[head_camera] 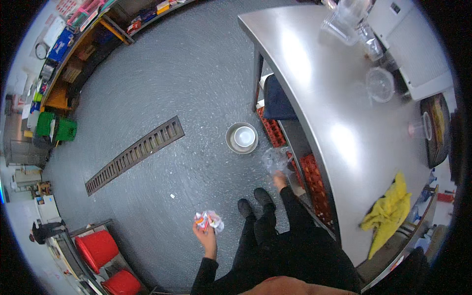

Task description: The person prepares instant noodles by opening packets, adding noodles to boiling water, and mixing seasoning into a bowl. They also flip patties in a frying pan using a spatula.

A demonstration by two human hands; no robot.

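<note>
My left hand [206,239] is closed around some crumpled plastic packaging [208,221] with red, orange and white print, held out over the floor. Near the edge of the steel table, my right hand [280,180] grips a clear plastic bag [274,160], blurred by motion. Just beyond that bag, a round metal bowl [229,142] stands on the floor with a smaller white bowl [244,136] inside it. A yellow cloth [389,214] lies crumpled on the steel table [343,121] to the right.
Red egg trays [313,177] sit on the shelf under the table. Clear plastic containers [379,84] stand on its far side. A floor drain grate [136,155] lies ahead on the left. Red padded seats [97,249] are at lower left, with a green bin [66,128] farther off.
</note>
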